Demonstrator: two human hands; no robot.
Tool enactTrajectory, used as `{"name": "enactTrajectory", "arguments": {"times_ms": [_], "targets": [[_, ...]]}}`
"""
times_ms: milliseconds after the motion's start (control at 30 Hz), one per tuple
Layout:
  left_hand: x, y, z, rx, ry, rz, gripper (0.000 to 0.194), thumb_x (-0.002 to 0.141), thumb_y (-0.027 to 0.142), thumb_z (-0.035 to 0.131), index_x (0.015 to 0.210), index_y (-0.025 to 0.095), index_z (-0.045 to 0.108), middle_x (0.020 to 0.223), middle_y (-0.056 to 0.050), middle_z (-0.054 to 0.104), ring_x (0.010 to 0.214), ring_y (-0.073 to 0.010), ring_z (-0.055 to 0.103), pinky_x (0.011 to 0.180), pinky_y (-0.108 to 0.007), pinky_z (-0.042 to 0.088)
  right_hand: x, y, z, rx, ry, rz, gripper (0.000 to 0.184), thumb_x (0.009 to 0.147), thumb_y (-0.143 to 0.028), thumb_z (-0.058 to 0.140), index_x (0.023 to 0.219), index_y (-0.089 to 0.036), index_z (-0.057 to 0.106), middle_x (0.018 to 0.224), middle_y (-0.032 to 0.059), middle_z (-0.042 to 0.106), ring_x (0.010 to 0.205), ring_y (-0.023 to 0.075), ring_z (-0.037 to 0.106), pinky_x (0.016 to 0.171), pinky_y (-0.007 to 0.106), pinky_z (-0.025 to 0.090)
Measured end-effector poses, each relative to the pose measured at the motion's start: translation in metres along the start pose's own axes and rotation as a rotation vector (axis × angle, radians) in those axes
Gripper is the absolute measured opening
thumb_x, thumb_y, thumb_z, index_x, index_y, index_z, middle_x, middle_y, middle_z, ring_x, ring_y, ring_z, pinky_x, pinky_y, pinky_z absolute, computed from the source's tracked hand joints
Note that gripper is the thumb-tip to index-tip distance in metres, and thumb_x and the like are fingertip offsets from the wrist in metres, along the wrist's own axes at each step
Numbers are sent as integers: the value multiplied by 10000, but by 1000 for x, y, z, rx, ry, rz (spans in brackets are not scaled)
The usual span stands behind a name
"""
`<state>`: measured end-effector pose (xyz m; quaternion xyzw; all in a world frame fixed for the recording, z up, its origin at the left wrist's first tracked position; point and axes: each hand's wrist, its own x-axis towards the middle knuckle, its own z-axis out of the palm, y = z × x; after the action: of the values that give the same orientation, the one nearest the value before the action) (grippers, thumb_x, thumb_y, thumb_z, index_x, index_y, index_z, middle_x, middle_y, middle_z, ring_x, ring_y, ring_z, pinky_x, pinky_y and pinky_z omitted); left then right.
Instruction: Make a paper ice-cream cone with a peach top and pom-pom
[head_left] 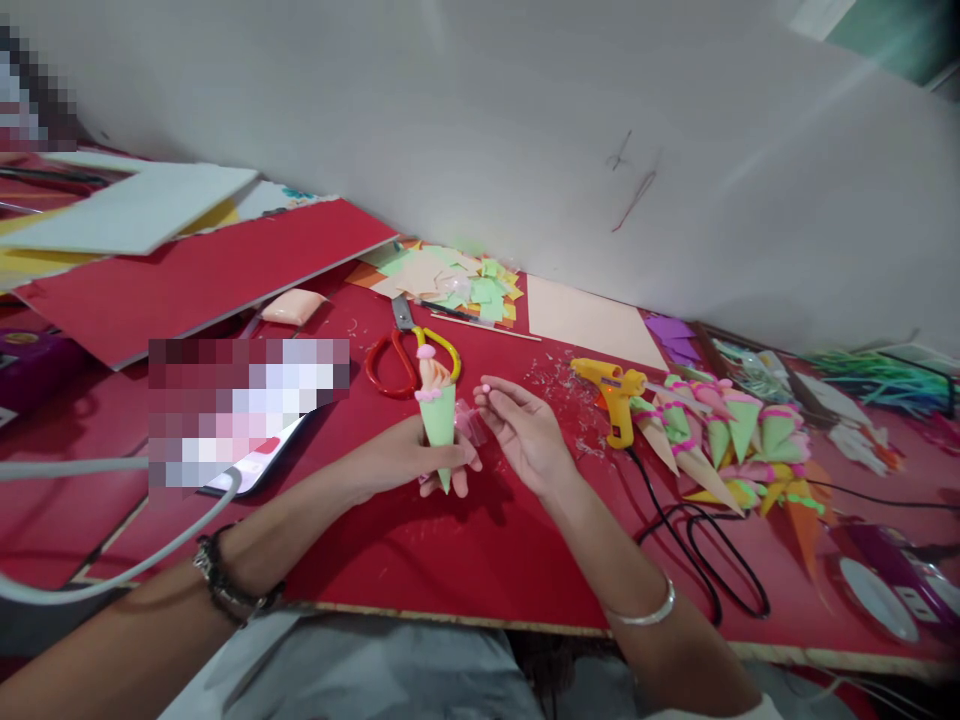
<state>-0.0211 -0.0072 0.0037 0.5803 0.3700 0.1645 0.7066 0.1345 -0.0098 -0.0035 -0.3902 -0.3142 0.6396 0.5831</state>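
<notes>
My left hand [420,460] is closed around a light green paper cone [438,420], held upright, point down. Peach clay [433,376] swirls out of the cone's top, with a pink ball on its tip and pink clay along the rim. A crumpled pink translucent wrapper [469,422] shows beside the cone at my left fingers. My right hand [529,435] pinches a small pink clay ball [486,389] between thumb and fingertip, a little right of the cone and apart from it. Red-and-yellow-handled scissors [405,345] lie just behind the cone.
Right of my hands lie a yellow glue gun [616,392] with a looping black cord [694,540] and a pile of decorated paper cones [739,430]. A phone [277,440] and white cable [180,545] are at left. Paper scraps [457,282] and a peach clay packet [292,307] sit farther back.
</notes>
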Motion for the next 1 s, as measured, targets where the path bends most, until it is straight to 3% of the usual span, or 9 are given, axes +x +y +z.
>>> {"name": "enactTrajectory", "arguments": {"times_ms": [100, 233, 433, 833, 900, 1000], "targets": [[3, 0, 4, 41, 61, -25, 254, 761, 345, 518, 775, 107, 603, 549, -12, 617, 371, -43, 428, 381, -157, 319, -4, -1, 3, -165, -4, -128, 112, 664, -209, 650, 775, -199, 648, 713, -17, 650, 635, 74, 588, 646, 207, 486], [5, 0, 7, 53, 55, -13, 219, 763, 321, 515, 760, 114, 588, 548, -1, 619, 357, -37, 437, 374, -149, 317, -9, -4, 7, -409, -23, -316, 80, 689, -211, 637, 768, -217, 631, 749, -25, 614, 662, 78, 568, 608, 194, 465], [4, 0, 7, 61, 25, -20, 173, 751, 286, 514, 733, 124, 573, 526, 12, 615, 342, -37, 427, 364, -146, 317, -11, -5, 13, -568, -120, -426, 60, 728, -185, 593, 762, -217, 629, 819, -7, 547, 763, 93, 551, 657, 204, 457], [3, 0, 6, 81, -27, -15, 178, 731, 291, 526, 721, 120, 571, 540, -10, 625, 346, -40, 422, 364, -152, 316, -11, -2, 11, -524, -93, -322, 61, 722, -252, 590, 743, -233, 644, 836, 1, 551, 800, 122, 534, 692, 238, 442], [3, 0, 7, 109, -31, -19, 162, 731, 274, 519, 728, 122, 575, 534, -6, 625, 346, -45, 426, 364, -153, 319, -10, 1, 11, -467, -77, -277, 51, 704, -257, 609, 748, -234, 621, 830, -7, 559, 803, 120, 533, 723, 238, 438], [2, -2, 7, 137, -38, -14, 170, 737, 274, 515, 752, 122, 588, 543, -5, 629, 353, -45, 429, 369, -150, 325, -8, 6, 10, -318, -103, -185, 174, 681, -256, 634, 848, -249, 586, 882, -10, 570, 827, 114, 533, 731, 228, 442]]}}
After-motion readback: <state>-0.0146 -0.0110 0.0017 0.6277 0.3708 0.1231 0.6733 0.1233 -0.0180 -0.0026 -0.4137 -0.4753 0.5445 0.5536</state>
